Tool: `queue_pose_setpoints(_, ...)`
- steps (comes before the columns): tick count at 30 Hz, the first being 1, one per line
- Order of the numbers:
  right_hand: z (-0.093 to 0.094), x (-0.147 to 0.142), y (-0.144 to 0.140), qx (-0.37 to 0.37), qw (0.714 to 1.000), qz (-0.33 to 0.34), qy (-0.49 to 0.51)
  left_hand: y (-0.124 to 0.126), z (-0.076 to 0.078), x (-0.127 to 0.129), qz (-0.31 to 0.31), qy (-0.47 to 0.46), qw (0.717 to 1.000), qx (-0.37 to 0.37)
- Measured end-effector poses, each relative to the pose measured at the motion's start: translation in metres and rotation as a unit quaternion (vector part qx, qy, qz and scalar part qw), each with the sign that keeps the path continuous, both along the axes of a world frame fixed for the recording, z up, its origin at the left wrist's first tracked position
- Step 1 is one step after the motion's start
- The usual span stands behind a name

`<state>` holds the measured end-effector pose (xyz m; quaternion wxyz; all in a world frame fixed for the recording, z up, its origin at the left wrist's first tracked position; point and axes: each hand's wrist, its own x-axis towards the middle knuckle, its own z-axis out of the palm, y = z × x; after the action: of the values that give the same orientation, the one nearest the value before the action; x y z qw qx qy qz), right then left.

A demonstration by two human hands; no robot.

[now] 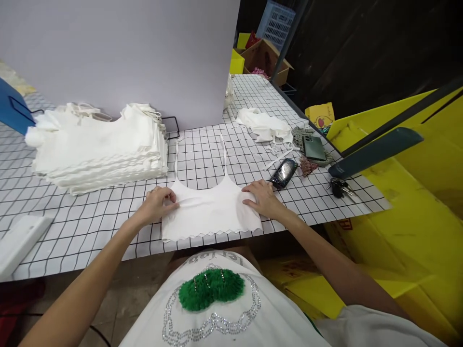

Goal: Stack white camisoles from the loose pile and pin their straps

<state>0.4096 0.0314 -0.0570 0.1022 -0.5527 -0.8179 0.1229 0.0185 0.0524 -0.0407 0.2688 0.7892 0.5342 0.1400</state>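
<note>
A white camisole top [208,212] with thin straps and a scalloped hem lies flat at the table's front edge, its straps stretched away from me. My left hand [157,205] is at its left side, with curled fingers and thumb on the edge of the cloth. At the right side, my right hand [265,197] grips the other edge, its thumb on top of the fabric. What the undersides of my fingers do is hidden. Left of the camisole stands a thick stack of similar white garments [101,149].
A loose white garment heap [264,124] lies at the back right. Nearby are a black shiny case [284,173], a green phone [314,147], keys [342,188] and a dark green long object [376,152]. A white device [23,241] sits at left; a large pale panel [119,53] stands behind.
</note>
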Motion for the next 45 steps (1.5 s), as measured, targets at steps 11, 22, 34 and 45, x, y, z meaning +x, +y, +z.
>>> queue_pose_setpoints(11,0.002,-0.031,-0.008,0.092,0.993,-0.028,0.062,-0.003,0.0,-0.017,0.016,-0.016,0.999,0.029)
queue_pose_setpoints(22,-0.006,0.004,-0.062,0.059,0.992,0.101,-0.051,-0.113,-0.018,-0.032,-0.089,0.021,0.977,0.194)
queue_pose_setpoints(34,0.033,-0.21,0.13,-0.007,0.997,0.035,0.066,-0.032,-0.051,0.035,0.041,0.016,0.965,0.258)
queue_pose_setpoints(45,0.03,-0.225,0.153,-0.258,0.897,-0.071,0.351,-0.034,-0.067,0.036,0.049,0.045,0.967,0.246)
